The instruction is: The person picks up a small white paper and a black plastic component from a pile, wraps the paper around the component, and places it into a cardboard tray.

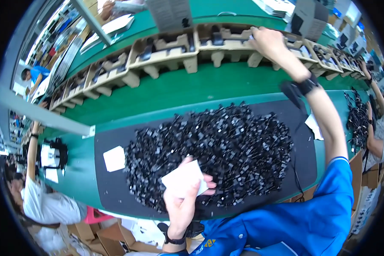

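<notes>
My left hand [182, 204] holds a small white card or packet [184, 179] above the near edge of a big heap of small black parts [213, 149]. The heap lies on a black mat [111, 183] on the green workbench. My right hand [266, 42] is stretched far forward to a row of tan moulded pulp trays [170, 55] on the green conveyor belt. Its fingers touch the rim of one tray. Whether they grip anything is hidden. A black wrist strap [305, 87] sits on my right wrist.
A white square paper [114, 158] lies on the mat at the left and another white scrap [315, 127] at the right. Other people work at the left [42, 200] and right [373, 136], the right one beside another black pile [357, 117]. Cardboard boxes [111, 239] stand below the bench.
</notes>
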Tool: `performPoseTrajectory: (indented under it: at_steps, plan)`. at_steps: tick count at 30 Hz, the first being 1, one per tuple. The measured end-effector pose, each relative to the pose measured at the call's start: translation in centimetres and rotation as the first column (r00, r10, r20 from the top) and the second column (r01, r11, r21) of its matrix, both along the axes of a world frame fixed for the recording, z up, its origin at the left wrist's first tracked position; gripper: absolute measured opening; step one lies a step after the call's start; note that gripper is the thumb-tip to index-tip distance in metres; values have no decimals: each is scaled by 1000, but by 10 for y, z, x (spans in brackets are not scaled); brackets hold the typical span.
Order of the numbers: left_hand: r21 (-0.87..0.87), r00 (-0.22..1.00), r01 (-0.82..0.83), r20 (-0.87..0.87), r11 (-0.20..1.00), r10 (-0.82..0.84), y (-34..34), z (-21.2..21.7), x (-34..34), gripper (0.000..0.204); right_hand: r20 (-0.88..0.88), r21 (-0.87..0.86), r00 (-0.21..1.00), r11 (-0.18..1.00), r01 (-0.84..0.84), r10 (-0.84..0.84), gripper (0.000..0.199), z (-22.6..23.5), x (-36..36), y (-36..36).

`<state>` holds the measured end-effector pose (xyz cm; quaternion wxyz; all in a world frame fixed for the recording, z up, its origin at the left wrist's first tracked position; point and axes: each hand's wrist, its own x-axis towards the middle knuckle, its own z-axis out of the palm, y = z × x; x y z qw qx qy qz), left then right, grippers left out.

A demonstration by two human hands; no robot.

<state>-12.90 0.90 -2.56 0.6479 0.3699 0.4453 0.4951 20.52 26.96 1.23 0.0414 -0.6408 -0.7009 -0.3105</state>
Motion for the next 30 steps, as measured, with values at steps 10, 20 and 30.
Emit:
performPoseTrajectory:
  at_steps: [10,20,30]
  plan:
    - [-25,905,333,289,943,-312,-19,-12,46,36,-463,-184,650,652,-736,603,67,3,-122,-264]
    - [115,897,417,103,901,-429,-48,-6,55,30,-343,71,584,640,-765,736,40,2,-101,-298]
    - [227,792,594,-333,772,-512,-30,-18,25,30,-882,-349,443,409,-843,162,17,19,-107,-301]
